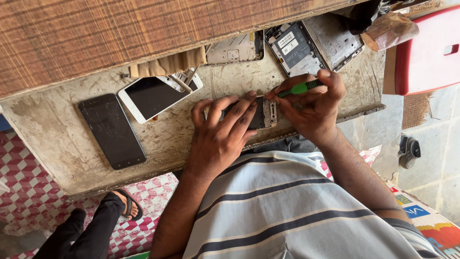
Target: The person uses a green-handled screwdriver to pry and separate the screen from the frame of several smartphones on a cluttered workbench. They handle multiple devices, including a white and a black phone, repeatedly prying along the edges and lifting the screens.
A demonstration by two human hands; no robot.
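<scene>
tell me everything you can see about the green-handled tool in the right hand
The green-handled tool is a slim screwdriver-like stick with a bright green plastic-looking grip and a darker section toward the thumb end. It lies nearly level, pinched between the thumb and fingers of the right hand. Its working end points toward the top edge of the opened phone, which the left hand presses flat on the worn workbench. The tip itself is hidden by fingers.
</scene>
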